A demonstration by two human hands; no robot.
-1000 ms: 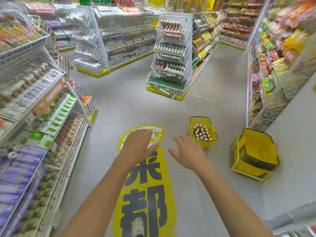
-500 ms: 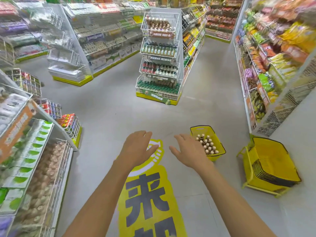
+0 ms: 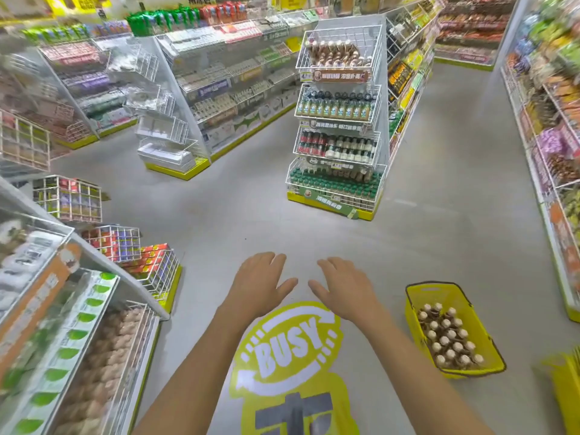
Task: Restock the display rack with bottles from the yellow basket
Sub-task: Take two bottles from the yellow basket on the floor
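1. Head view: both your hands are empty right now. Left hand (image 3: 257,284) and right hand (image 3: 343,288) float palm-down with fingers loosely spread, holding nothing, both off to the left of the yellow basket (image 3: 411,310).
2. The bottles (image 3: 445,337) stand upright inside that basket, packed close, pale caps up. The basket sits on the floor, and your right hand is the one nearer to it.
3. So I'd say the step is the first pickup. Turn toward the basket and crouch rather than stretching sideways.
4. Grab from the edge of the cluster, not the middle, and lift straight up so the neighbours don't tip.
5. One bottle per hand, by the body rather than the cap, looks safest. I can't tell how slick they are.
6. The display rack (image 3: 337,120) is well beyond the basket, across open floor. Its top tier (image 3: 335,54) seems to hold lookalike brown bottles, so probably aim there, though the labels are too blurry to be sure.
7. Maybe carry the whole basket over beside the rack first, which saves trips.
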